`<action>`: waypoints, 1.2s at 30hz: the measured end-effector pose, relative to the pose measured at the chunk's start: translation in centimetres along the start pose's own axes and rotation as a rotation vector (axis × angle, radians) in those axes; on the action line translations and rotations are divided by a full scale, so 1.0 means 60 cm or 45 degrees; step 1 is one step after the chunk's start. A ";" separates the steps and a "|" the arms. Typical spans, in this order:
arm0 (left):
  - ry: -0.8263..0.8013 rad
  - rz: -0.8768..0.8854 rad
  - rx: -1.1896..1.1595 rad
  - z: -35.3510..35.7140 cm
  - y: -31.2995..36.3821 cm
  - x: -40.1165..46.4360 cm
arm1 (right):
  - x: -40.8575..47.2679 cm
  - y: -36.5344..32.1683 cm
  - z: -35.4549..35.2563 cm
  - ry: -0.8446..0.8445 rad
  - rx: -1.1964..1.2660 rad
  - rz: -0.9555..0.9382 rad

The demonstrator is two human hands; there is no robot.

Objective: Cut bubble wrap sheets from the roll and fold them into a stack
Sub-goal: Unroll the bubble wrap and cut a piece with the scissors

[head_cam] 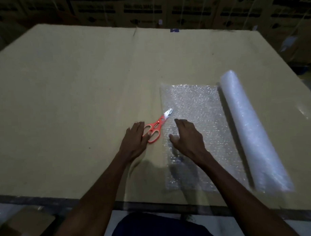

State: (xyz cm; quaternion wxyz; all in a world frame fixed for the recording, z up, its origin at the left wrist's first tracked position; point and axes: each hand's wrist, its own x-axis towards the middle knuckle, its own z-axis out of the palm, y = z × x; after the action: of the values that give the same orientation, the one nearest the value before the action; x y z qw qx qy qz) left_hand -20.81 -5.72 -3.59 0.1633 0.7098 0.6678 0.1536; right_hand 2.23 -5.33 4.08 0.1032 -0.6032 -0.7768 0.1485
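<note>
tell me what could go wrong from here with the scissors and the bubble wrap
The scissors lie with their blades on the unrolled sheet, so pulling it may drag them along. The left hand rests on the handles without gripping; a fumbled pickup seems possible. The roll may roll away.

Two bare forearms, without sleeves, watch or jewellery showing, end in the left hand (134, 139) and right hand (188, 137). At the bottom edge, a dark navy garment (155, 229) covers the person's lap.
</note>
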 end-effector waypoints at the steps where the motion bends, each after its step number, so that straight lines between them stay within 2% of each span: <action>1: -0.004 -0.004 -0.015 -0.003 -0.011 -0.002 | 0.004 -0.026 0.010 -0.002 0.030 0.007; 3: -0.006 -0.012 -0.021 -0.011 -0.033 -0.008 | 0.015 -0.074 0.030 -0.013 0.120 0.067; 8: 0.012 -0.002 -0.001 -0.026 -0.089 -0.031 | 0.045 -0.156 0.071 -0.012 0.225 0.391; 13: 0.030 -0.012 -0.070 -0.027 -0.105 -0.053 | 0.059 -0.180 0.083 0.017 0.184 0.538; 19: 0.112 0.105 -0.048 -0.019 -0.109 -0.054 | 0.074 -0.180 0.071 0.013 0.473 0.772; 21: 0.130 0.114 -0.031 -0.019 -0.106 -0.044 | 0.073 -0.175 0.065 0.011 0.655 0.826; 24: 0.100 0.082 -0.024 -0.023 -0.097 -0.032 | 0.055 -0.174 0.059 -0.068 1.341 0.911; 27: 0.108 0.055 -0.042 -0.027 -0.091 -0.031 | 0.024 -0.165 0.053 -0.228 1.710 0.915; 31: 0.177 0.074 -0.057 -0.026 -0.075 -0.044 | -0.020 -0.141 0.042 -0.359 1.843 0.786; 33: 0.206 0.086 -0.058 -0.021 -0.062 -0.053 | -0.043 -0.130 0.033 -0.369 1.896 0.728; 36: 0.246 0.100 -0.022 -0.010 -0.028 -0.063 | -0.080 -0.102 0.016 -0.265 1.998 0.687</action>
State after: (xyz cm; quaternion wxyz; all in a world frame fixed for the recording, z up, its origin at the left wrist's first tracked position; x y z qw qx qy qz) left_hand -22.84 -9.37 -3.77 0.0983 0.7158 0.6508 0.2333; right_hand -2.42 -11.47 5.46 0.3821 -0.5047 -0.2823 0.7209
